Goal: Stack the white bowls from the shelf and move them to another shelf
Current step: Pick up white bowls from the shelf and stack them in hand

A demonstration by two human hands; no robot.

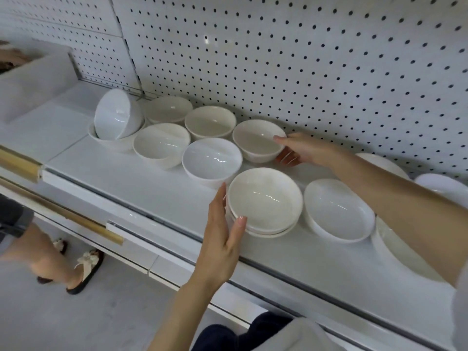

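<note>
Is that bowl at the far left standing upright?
No, tipped: the far-left bowl leans on its side inside a lower bowl.

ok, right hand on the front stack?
No, the right hand holds a single bowl at the back; the left hand touches the stack.

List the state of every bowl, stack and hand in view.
nested stack: upright on the shelf, several bowls nested
left hand: fingers straight, touching the stack's side
rear bowl: upright, empty, held at its rim
right hand: thumb on the rim, fingers curled below, pinching the rear bowl
tilted bowl: on its side, resting in the base bowl
loose bowls: upright, empty, single
</note>
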